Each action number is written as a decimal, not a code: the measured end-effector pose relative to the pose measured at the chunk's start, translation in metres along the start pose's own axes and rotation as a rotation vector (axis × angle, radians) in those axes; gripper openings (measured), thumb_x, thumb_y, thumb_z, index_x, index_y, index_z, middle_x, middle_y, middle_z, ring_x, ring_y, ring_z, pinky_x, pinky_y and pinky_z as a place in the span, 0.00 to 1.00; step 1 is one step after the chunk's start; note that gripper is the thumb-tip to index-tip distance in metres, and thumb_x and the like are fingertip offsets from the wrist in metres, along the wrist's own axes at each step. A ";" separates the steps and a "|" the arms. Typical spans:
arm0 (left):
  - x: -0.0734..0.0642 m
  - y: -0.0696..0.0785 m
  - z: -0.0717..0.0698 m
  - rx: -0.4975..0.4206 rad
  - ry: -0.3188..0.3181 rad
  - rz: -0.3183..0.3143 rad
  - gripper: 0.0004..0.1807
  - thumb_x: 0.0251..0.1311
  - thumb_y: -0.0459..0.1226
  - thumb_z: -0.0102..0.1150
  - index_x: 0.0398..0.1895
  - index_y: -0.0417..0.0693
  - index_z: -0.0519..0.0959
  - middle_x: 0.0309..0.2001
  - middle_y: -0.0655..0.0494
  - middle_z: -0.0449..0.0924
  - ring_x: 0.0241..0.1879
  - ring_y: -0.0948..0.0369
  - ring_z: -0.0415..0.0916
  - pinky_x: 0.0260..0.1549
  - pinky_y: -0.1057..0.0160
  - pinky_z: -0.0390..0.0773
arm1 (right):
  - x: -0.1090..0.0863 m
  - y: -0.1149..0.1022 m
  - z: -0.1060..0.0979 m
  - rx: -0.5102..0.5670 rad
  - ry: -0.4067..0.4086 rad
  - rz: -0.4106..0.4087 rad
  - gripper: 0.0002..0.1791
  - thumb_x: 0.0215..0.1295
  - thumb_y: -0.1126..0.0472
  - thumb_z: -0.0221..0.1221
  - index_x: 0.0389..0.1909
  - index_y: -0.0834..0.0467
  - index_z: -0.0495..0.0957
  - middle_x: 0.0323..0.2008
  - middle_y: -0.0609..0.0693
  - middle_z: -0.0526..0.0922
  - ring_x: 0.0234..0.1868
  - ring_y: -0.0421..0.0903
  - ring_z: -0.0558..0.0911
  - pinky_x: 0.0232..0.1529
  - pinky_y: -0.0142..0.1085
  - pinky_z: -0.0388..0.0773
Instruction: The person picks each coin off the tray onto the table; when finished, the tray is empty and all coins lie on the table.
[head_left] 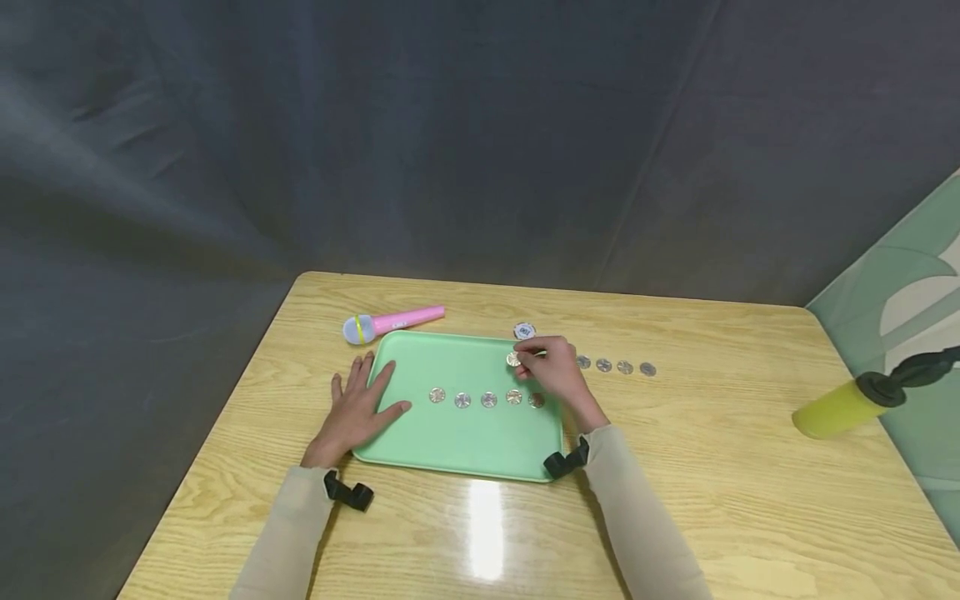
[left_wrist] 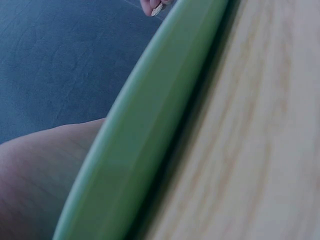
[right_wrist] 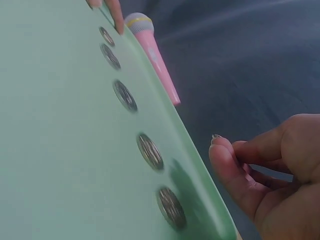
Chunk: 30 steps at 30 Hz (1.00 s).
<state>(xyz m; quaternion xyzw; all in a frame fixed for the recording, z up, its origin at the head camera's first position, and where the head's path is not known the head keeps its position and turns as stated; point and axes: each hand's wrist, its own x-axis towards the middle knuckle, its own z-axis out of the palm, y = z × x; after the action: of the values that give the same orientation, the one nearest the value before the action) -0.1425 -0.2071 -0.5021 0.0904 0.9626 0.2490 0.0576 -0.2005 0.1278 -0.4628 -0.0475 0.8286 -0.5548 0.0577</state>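
My right hand (head_left: 551, 364) pinches a silver coin (head_left: 513, 359) between thumb and fingers, held over the far right part of a mint-green tray (head_left: 450, 442). In the right wrist view just a sliver of that coin (right_wrist: 216, 136) shows at the fingertips. Across the tray runs a row of several coins (head_left: 488, 400), the rightmost one lying in the arm's shade. My left hand (head_left: 356, 417) rests with fingers spread over the tray's left edge, its thumb on the tray floor. Most of this hand is out of the left wrist view.
A pink toy microphone (head_left: 405, 319) lies behind the tray's far left corner. Past the far rim sits a white poker chip (head_left: 524, 331). More coins (head_left: 625, 367) line the wooden table (head_left: 712, 467) right of the tray. A yellow-green bottle (head_left: 836, 410) lies at the right edge.
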 end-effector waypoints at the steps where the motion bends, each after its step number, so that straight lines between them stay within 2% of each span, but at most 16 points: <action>1: 0.000 0.000 0.000 0.001 0.000 -0.001 0.45 0.67 0.59 0.53 0.80 0.49 0.52 0.81 0.36 0.35 0.81 0.37 0.30 0.71 0.26 0.29 | -0.001 0.001 -0.003 0.012 0.004 0.003 0.11 0.69 0.71 0.57 0.48 0.71 0.83 0.38 0.67 0.86 0.26 0.38 0.86 0.32 0.32 0.87; 10: -0.001 0.003 -0.002 -0.005 -0.006 -0.011 0.45 0.67 0.59 0.54 0.80 0.49 0.53 0.81 0.36 0.36 0.81 0.37 0.30 0.72 0.27 0.28 | -0.007 0.013 -0.029 0.028 0.034 0.065 0.12 0.70 0.71 0.56 0.49 0.72 0.82 0.40 0.69 0.84 0.26 0.38 0.86 0.34 0.31 0.87; 20: 0.000 0.002 0.000 0.007 0.006 0.002 0.45 0.67 0.59 0.54 0.80 0.48 0.53 0.81 0.36 0.36 0.81 0.37 0.31 0.71 0.26 0.30 | -0.015 0.030 -0.059 0.005 0.080 0.082 0.13 0.71 0.70 0.55 0.50 0.72 0.81 0.41 0.70 0.85 0.27 0.37 0.86 0.35 0.31 0.87; 30: 0.000 0.001 0.000 0.006 0.010 0.005 0.45 0.67 0.59 0.54 0.80 0.48 0.53 0.81 0.35 0.37 0.81 0.37 0.31 0.71 0.25 0.30 | -0.031 0.042 -0.095 0.033 0.104 0.102 0.17 0.72 0.69 0.54 0.55 0.76 0.77 0.45 0.73 0.82 0.30 0.34 0.86 0.37 0.30 0.87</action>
<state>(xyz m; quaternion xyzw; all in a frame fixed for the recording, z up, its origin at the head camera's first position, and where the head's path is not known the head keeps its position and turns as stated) -0.1424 -0.2064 -0.5021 0.0919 0.9633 0.2468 0.0519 -0.1845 0.2354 -0.4646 0.0246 0.8224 -0.5667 0.0432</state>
